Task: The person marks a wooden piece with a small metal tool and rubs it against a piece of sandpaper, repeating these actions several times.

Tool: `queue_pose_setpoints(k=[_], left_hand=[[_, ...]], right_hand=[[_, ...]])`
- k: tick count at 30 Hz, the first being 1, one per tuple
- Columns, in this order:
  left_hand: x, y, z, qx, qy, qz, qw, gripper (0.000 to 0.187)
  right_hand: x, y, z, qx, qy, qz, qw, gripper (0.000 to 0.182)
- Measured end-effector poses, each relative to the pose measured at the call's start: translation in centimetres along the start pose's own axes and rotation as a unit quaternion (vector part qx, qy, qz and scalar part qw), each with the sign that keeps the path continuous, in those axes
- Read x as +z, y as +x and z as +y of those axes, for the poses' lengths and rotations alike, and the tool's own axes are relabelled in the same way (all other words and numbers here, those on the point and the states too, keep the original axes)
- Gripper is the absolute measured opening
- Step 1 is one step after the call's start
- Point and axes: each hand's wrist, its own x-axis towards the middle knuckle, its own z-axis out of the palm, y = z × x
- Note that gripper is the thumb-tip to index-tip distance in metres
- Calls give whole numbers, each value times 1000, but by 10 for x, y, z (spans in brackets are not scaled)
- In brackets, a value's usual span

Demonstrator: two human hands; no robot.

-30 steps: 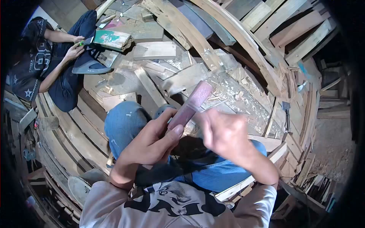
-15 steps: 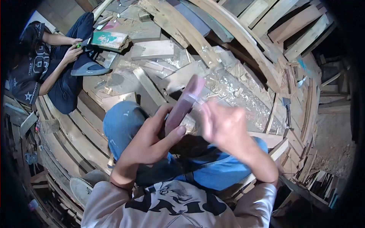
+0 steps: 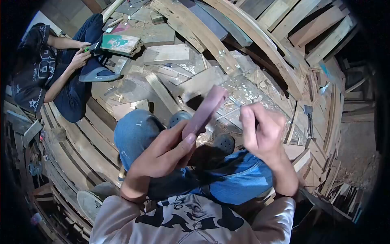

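Note:
My left hand point(image 3: 164, 152) is closed around the lower end of a purplish oblong bar point(image 3: 207, 110), which looks like a sharpening stone. The bar tilts up to the right above my knees, with my thumb pressed along its near edge. To the right of it, apart from the bar, my right hand point(image 3: 264, 128) is curled into a fist with the thumb against the fingers. Thin pale lines show between the fist and the bar; whether the fist grips one of them I cannot make out.
Wood scraps and shavings cover the floor point(image 3: 248, 87), including a short board point(image 3: 166, 54). Long planks curve along the right and lower left. Another person point(image 3: 53, 69) sits at the upper left, holding a tool against a green-painted timber point(image 3: 120, 44). A flat scraper-like tool point(image 3: 308, 114) lies at right.
My right hand has moved off the bar to the right and turned into a clearer fist. The bar in my left hand has shifted slightly right and down.

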Motion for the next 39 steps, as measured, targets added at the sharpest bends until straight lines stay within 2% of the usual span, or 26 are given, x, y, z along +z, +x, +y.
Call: queue_pose_setpoints(k=[3, 4, 5, 7, 8, 9, 11, 13, 15, 16, 19, 20, 21, 23, 24, 25, 27, 28, 29, 31, 32, 33, 35, 37, 39], left_hand=[[4, -1, 9, -19, -7, -23, 1000, 50], [5, -2, 12, -31, -28, -26, 999, 51], [4, -3, 13, -42, -48, -28, 998, 52], [-2, -1, 13, -52, -66, -44, 995, 51], [-5, -2, 11, -62, -87, -60, 992, 50], [-5, -4, 10, -62, -90, -59, 992, 50], [-8, -2, 9, -61, -141, -85, 984, 48], [-10, -2, 8, -69, -165, -90, 980, 44], [-10, -2, 14, -79, -194, -97, 973, 42], [-9, -5, 16, -93, -201, -86, 971, 42], [-10, -3, 11, -105, -233, -95, 962, 42], [-9, -2, 12, -100, -228, -80, 965, 44], [-9, -3, 12, -106, -228, -76, 965, 44], [-10, -3, 12, -92, -228, -96, 965, 46], [-12, -3, 12, -93, -238, -113, 960, 46], [-11, -1, 12, -89, -238, -115, 960, 46], [-10, -1, 11, -82, -241, -73, 964, 45], [-12, 0, 11, -89, -236, -70, 965, 44], [-7, -4, 11, -94, -238, -68, 964, 44], [2, -3, 20, -99, -223, -3, 970, 53], [2, -1, 18, -86, -221, -15, 971, 53], [2, 0, 20, -85, -222, -14, 971, 53], [3, 0, 25, -101, -210, -4, 973, 53], [-1, 1, 17, -81, -212, -11, 974, 52], [-5, 0, 14, -75, -254, -83, 961, 42]], right_hand=[[10, -7, -3, -128, -12, -27, 991, 13], [15, -11, -3, -145, -9, -66, 987, 16], [16, -12, -6, -143, -41, -99, 984, 17], [21, -6, 4, -141, -42, -43, 988, 18], [13, 0, 4, -96, -84, -47, 991, 16], [15, 0, 7, -73, -85, -24, 993, 17], [16, -5, -12, -113, -79, -67, 988, 21], [22, -7, -11, -98, -29, -62, 993, 23], [15, 4, 0, -45, -106, -23, 993, 23], [15, 5, -2, -52, -98, -13, 994, 22], [25, -10, -22, -101, -21, -71, 992, 22], [20, -6, -13, -108, -62, -93, 988, 20], [16, 2, -11, -47, -101, -63, 992, 19], [6, 8, -12, -22, -111, -51, 992, 18], [15, 3, -15, -57, -67, -34, 996, 19], [21, -10, -24, -50, -56, -73, 995, 20], [20, -4, -16, -69, -73, -90, 991, 19], [17, 3, -9, -25, -99, -55, 993, 18], [14, 11, -3, -43, -124, -17, 991, 18], [15, -1, -19, -49, -77, -64, 994, 18], [20, -7, -25, -81, -38, -89, 992, 19], [20, -9, -25, -66, -57, -119, 989, 20], [19, 6, -4, -46, -102, -50, 992, 22], [24, -7, -16, -46, -76, -67, 994, 22], [27, -10, -25, -62, -30, -96, 993, 21]])
